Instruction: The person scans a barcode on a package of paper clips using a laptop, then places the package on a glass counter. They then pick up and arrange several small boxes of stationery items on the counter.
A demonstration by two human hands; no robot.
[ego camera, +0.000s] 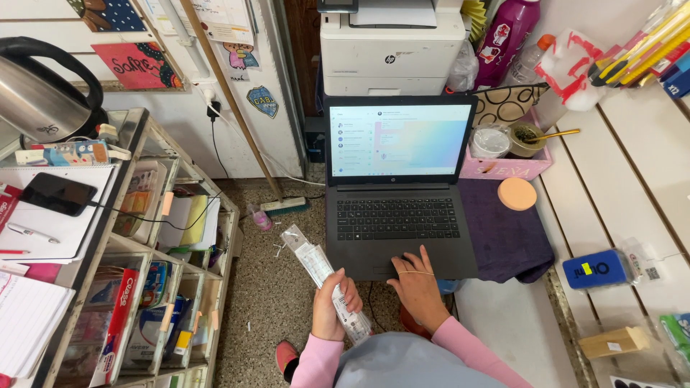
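Cramped little shop corner, speckled floor (266, 302) below and a white counter (632, 179) running along the right. Left hand (332, 305) is wrapped tight around a long clear blister pack (316, 266), held out over the floor just off the laptop's front left corner. Right hand (415, 284) rests on the black laptop (397, 215), fingers loose on the touchpad, gripping nothing. Laptop sits on a purple cloth (507, 237), white printer (392, 47) right behind it. Metal shelving (144, 237) lines the left side, a phone (57, 194) on top.
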